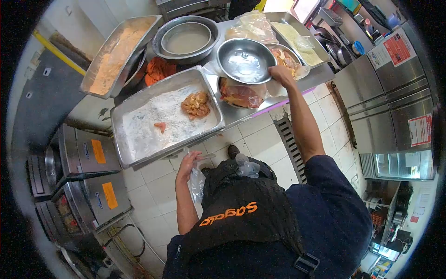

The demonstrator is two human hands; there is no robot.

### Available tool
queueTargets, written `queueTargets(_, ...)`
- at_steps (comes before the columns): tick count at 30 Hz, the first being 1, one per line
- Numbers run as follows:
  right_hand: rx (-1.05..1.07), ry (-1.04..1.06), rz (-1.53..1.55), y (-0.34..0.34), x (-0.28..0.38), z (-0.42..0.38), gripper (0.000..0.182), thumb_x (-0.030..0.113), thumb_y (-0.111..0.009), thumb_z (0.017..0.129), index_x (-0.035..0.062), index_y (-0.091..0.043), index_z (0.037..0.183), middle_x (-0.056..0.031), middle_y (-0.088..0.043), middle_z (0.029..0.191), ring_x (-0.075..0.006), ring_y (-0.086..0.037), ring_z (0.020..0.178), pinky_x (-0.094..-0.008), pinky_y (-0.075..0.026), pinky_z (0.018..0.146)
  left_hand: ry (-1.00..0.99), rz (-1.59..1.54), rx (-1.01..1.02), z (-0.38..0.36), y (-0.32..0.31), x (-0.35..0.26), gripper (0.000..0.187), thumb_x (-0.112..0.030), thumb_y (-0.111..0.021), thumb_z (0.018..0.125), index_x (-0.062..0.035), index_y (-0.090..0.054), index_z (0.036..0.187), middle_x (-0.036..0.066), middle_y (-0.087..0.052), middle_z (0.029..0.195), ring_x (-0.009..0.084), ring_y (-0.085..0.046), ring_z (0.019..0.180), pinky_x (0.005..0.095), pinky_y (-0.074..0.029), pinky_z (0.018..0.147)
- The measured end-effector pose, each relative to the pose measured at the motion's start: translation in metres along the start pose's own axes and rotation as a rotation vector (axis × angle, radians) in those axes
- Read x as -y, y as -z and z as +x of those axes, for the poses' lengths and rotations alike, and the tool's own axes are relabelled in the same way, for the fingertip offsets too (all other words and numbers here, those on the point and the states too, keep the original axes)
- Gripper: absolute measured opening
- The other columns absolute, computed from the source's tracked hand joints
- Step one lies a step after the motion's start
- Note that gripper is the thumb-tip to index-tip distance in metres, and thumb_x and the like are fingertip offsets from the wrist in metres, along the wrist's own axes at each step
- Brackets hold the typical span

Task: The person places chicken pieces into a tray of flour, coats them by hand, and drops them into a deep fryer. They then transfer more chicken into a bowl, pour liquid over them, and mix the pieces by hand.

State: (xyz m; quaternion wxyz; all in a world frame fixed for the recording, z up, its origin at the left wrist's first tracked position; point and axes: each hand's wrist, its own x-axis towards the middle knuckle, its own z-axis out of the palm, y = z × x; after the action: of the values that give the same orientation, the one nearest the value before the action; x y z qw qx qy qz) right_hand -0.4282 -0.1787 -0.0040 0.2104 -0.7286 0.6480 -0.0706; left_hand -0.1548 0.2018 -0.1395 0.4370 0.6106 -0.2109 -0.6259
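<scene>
My right hand (281, 76) is closed on the rim of an empty steel bowl (245, 60), which is tilted above a container of raw meat (241, 94) partly covered with plastic. My left hand (187, 165) is low, near my waist, with its fingers around some crumpled clear plastic (197, 184) that hangs down. In front of it lies a large steel tray (121, 122) of white flour. A clump of raw chicken (195, 105) and a small pink piece of meat (160, 126) rest in that flour.
A deep tray of orange breading (121, 56) stands at the back left, beside an orange cloth (159, 70). Nested bowls (166, 58) hold cloudy liquid. At the right are a bowl of chicken pieces (285, 61) and a tray of pale crumbs (297, 39). A floor drain (289, 144) runs below.
</scene>
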Motion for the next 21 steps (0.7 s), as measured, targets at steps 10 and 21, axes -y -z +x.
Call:
queueTargets(10, 0.163, 0.033, 0.083, -0.007, 0.002, 0.011, 0.041, 0.03, -0.048, 0.068, -0.0007, -0.057, 0.094, -0.0196, -0.06, 0.089, -0.0315, -0.058, 0.084, -0.0383, -0.044, 0.072, -0.054, -0.046, -0.069, 0.014, -0.024, -0.019, 0.03, -0.03, -0.049, 0.084, -0.0047, -0.057, 0.096, 0.005, -0.057, 0.083, 0.0148, -0.053, 0.085, 0.0245, -0.036, 0.071)
queueTargets(21, 0.312, -0.087, 0.339, 0.045, 0.01, -0.035, 0.076, 0.067, -0.037, 0.074, -0.0015, -0.055, 0.103, -0.0158, -0.059, 0.085, -0.0244, -0.054, 0.079, -0.0372, -0.041, 0.073, 0.038, 0.084, -0.02, 0.02, -0.027, -0.027, 0.036, -0.038, -0.045, 0.083, -0.008, -0.057, 0.099, 0.004, -0.056, 0.086, 0.0134, -0.051, 0.084, 0.025, -0.034, 0.07)
